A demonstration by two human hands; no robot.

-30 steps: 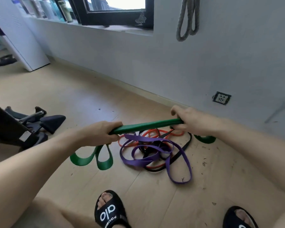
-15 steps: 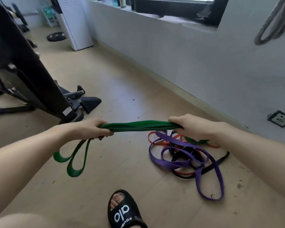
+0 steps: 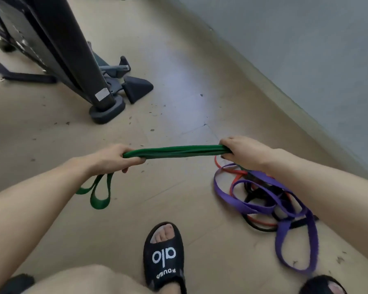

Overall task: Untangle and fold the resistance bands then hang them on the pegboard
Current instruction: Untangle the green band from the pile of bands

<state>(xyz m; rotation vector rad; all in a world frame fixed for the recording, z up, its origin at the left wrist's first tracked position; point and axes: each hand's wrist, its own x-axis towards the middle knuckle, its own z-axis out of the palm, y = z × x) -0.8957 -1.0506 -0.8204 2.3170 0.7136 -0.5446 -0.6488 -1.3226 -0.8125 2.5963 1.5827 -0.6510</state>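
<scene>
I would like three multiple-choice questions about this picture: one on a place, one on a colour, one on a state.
1. Where does the tangled pile of bands lie?
A. on the floor, under the right forearm
B. on the slide sandal
C. hung on the wall

2. What colour is the band held by both hands?
A. purple
B. green
C. orange

3. How does that band run between the hands?
A. slack on the floor
B. knotted in a ball
C. gathered and straight

Answers:
1 A, the pile rests on the floor.
2 B, the green band spans the left hand and the right hand.
3 C, its strands run straight.
</scene>
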